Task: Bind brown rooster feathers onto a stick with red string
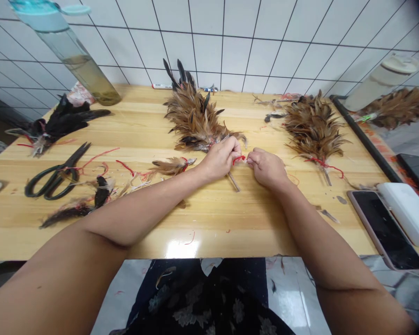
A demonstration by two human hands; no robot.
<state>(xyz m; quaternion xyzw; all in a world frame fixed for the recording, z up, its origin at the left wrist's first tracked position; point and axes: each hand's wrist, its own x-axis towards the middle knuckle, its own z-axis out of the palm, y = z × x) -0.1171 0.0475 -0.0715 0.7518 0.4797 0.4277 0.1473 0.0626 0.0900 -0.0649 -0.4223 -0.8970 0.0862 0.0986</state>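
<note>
Near the middle of the table, my left hand (pixel 223 157) is closed around the lower end of a brown feather duster (pixel 193 114), whose thin stick (pixel 233 182) pokes out below the fingers. Black-tipped feathers stand out at the duster's far end. A short red string (pixel 239 159) spans the small gap between my two hands. My right hand (pixel 268 167) is closed in a pinch at the string's end, beside a small whitish bit. What lies inside my left fist is partly hidden. Just left of that wrist lies a small feather bundle (pixel 174 165) tied in red.
Black scissors (pixel 57 174), string scraps and a dark feather bunch (pixel 52 123) lie at left, near a tall water bottle (pixel 80 60). To the right are another feather duster (pixel 314 125), a phone (pixel 386 228), a white power bank (pixel 407 214) and a second bottle (pixel 379 83). A tiled wall borders the back.
</note>
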